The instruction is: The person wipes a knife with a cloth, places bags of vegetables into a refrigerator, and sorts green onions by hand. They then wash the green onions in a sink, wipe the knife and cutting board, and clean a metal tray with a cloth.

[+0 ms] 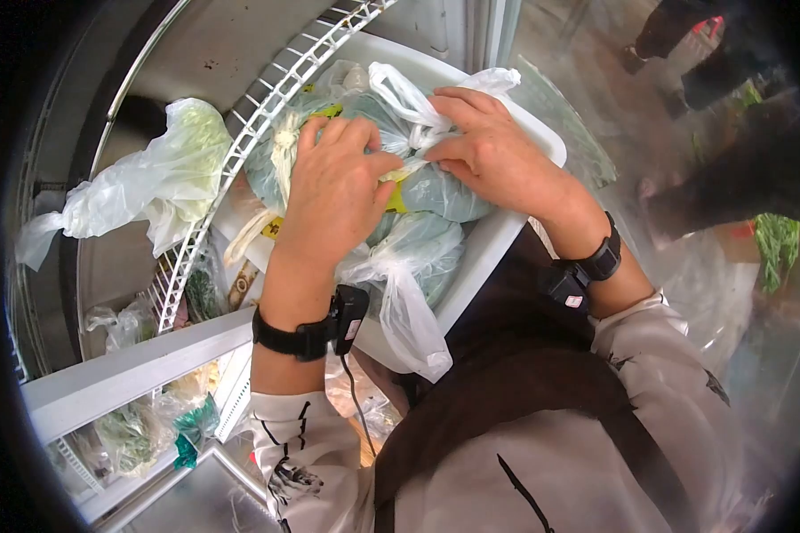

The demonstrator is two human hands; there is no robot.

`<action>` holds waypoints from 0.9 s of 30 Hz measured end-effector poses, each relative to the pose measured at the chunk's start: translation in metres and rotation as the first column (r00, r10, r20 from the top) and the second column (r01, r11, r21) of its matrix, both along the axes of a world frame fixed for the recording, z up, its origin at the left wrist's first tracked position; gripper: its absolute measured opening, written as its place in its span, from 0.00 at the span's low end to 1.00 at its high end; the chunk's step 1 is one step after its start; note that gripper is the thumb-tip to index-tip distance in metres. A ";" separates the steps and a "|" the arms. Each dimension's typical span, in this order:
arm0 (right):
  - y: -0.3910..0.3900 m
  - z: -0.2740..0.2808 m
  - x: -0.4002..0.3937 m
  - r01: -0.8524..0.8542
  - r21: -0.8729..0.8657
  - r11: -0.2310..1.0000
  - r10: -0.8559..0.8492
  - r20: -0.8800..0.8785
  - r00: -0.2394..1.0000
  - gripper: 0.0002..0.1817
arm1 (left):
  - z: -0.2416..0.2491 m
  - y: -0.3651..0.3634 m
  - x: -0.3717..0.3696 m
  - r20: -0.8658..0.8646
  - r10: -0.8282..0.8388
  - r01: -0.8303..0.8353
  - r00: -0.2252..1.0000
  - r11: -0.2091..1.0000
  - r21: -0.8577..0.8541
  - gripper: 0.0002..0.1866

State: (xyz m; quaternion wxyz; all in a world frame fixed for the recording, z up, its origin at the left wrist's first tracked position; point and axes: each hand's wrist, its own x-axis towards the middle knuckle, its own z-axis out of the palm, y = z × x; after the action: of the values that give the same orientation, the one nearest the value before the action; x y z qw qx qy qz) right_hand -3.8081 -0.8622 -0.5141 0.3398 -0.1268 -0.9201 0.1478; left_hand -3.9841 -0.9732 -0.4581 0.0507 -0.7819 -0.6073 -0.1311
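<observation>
A white plastic tub [542, 142] holds several knotted plastic bags with greenish contents. My left hand [333, 191] rests over the bags, its fingers curled and its thumb and forefinger close to a pale twisted strip of plastic bag [409, 169]. On the strip's other side, my right hand [498, 147] pinches the plastic bag close to a white knot [427, 133]. What lies beneath the left fingers is hidden. A tied clear bag [418, 258] with a long loose tail hangs over the tub's near edge. Yellow patches [396, 197] show among the bags.
A white wire shelf [262, 124] runs along the tub's left side, carrying a bagged pale green vegetable [191, 147]. More bagged produce [133, 435] sits on a lower shelf. Another person's dark-clothed legs [738, 169] and leafy greens [778, 249] are at right.
</observation>
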 end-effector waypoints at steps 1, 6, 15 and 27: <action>0.001 0.000 0.002 -0.003 -0.016 1.000 0.002 -0.018 1.000 0.12 | -0.003 0.000 -0.002 0.077 0.001 -0.001 0.997 1.000 -0.005 0.11; 0.003 0.004 0.008 0.123 -0.334 0.935 -0.224 -0.282 0.933 0.19 | -0.008 0.017 -0.009 0.564 0.241 -0.153 0.790 0.968 -0.200 0.18; 0.020 0.015 0.003 0.363 -0.050 0.930 -0.362 0.032 0.932 0.21 | -0.019 0.058 0.008 0.417 0.014 -0.033 0.909 0.999 0.038 0.20; 0.005 0.012 0.004 -0.433 -0.777 0.457 -0.074 -0.518 0.852 0.11 | -0.026 0.050 -0.012 0.885 0.268 -0.036 0.380 0.961 -0.276 0.11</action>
State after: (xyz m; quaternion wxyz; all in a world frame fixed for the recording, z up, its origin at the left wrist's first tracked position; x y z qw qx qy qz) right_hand -3.8045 -0.8572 -0.5023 0.4254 -0.1386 -0.6055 0.6581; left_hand -3.9958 -0.9232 -0.4842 -0.3621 -0.5216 -0.6143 -0.4684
